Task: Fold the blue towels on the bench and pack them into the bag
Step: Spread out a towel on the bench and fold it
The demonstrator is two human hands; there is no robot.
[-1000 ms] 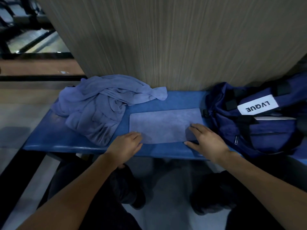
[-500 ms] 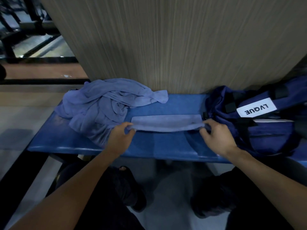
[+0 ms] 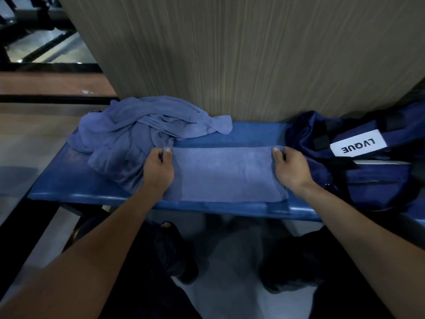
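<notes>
Mid-frame, the left hand [image 3: 158, 171] and right hand [image 3: 290, 169] are pinching the folded towel's [image 3: 222, 172] far corners; it is looking soft, light, floppy.

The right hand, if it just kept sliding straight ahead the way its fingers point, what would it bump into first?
The right hand grips the far corner of the folded towel and points away from the person. Straight on lies bare bench, then probably the wood-grain wall. The bag sits just beside that line, though depth is unclear.
</notes>
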